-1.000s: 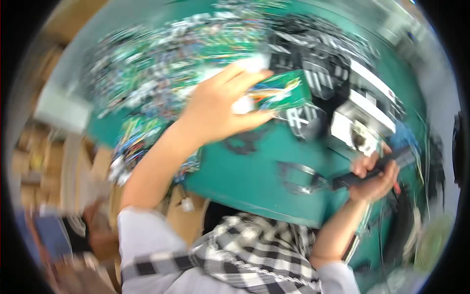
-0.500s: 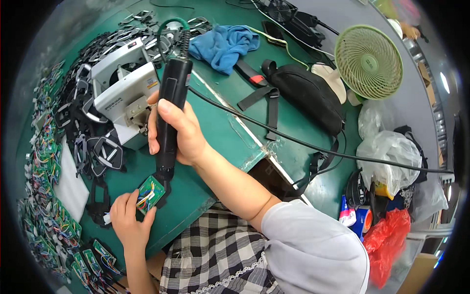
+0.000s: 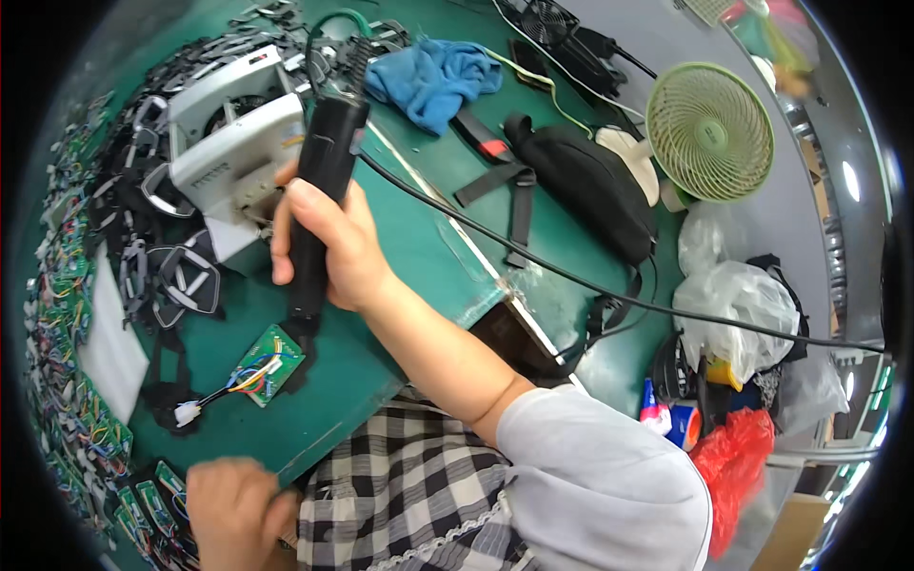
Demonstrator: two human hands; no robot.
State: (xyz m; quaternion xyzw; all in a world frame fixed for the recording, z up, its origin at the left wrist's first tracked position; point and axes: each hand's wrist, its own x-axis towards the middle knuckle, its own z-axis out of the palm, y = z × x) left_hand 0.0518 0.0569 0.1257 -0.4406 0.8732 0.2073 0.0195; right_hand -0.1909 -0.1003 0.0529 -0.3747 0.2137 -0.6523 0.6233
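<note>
My right hand [image 3: 333, 243] is wrapped round a black electric screwdriver [image 3: 324, 152], held upright with its tip end low beside a green circuit board [image 3: 269, 366]. The board lies tilted, partly over a black plastic part [image 3: 303, 373]. Its coloured wires run left to a white connector [image 3: 188, 413], which rests on a black frame piece [image 3: 168, 376]. Near the table's front edge, my left hand [image 3: 233, 509] is apart from the board. Motion blurs its curled fingers, and whether they hold anything is hidden.
A white screw feeder [image 3: 238, 152] stands behind the screwdriver. Piled black frames [image 3: 181, 276] and wired circuit boards [image 3: 71, 381] line the left side, beside a white sheet [image 3: 112, 343]. A black cable [image 3: 533, 266] crosses rightward past a black bag [image 3: 590, 190] and green fan [image 3: 709, 133].
My left hand has let go of the circuit board and drawn back toward the table's front edge. The screwdriver stays in my right hand, and the whole view has shifted slightly.
</note>
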